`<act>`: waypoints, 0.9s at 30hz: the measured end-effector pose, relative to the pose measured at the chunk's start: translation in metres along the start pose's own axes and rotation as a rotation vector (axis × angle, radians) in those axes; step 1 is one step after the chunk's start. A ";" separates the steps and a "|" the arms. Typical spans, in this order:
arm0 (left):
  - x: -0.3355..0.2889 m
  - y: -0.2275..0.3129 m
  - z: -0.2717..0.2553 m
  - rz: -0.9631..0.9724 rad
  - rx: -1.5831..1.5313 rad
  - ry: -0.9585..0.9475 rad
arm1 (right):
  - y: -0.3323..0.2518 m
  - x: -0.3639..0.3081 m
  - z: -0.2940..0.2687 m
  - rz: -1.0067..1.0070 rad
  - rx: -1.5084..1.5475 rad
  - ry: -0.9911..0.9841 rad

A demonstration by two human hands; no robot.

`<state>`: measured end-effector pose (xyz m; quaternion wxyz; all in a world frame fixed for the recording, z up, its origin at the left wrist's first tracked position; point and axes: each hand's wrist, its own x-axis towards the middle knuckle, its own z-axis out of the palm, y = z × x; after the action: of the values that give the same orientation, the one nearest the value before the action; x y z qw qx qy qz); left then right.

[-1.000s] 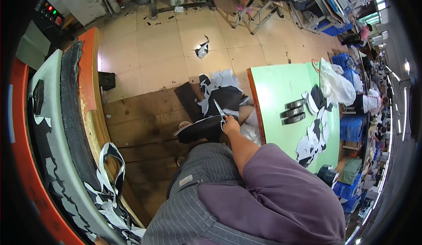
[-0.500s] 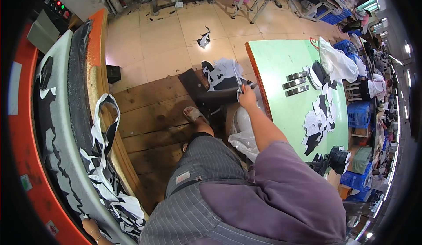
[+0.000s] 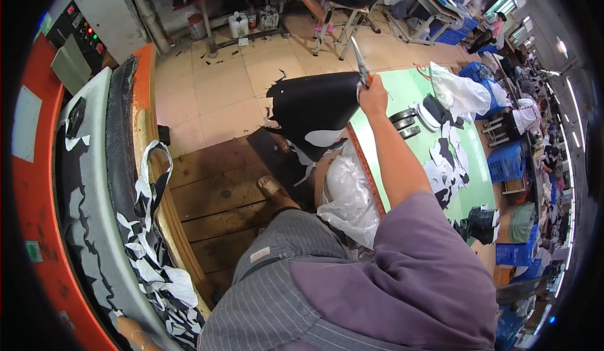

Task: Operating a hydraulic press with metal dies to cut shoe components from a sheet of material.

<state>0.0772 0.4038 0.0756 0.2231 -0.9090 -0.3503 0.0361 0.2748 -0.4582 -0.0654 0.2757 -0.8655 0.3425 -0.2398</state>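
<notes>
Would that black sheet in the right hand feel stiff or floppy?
The black sheet probably bends without crumpling, as it spreads broadly from the right hand. It's likely light: that one hand appears to hold it up.

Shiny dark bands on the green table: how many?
3, in a short row on the green table, beside the right forearm: a far band, a middle band and a near band. The forearm may hide others.

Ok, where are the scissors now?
Head view, just right of upper centre: the scissors are in the right hand, by the right end of the black sheet.
</notes>
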 end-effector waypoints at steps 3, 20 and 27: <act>-0.010 -0.022 0.008 -0.005 -0.067 0.039 | 0.037 -0.019 0.019 0.279 -0.169 -0.097; -0.125 0.223 -0.200 0.816 -1.053 -0.143 | -0.131 -0.226 -0.012 -0.177 0.859 -1.143; -0.190 0.314 -0.206 1.228 -1.087 -0.472 | -0.144 -0.249 -0.043 -0.469 0.917 -1.138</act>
<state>0.1751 -0.0043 0.1075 -0.3821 -0.8871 0.1987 0.1661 0.1527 -0.2026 0.0025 0.6828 -0.7048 -0.1785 0.0724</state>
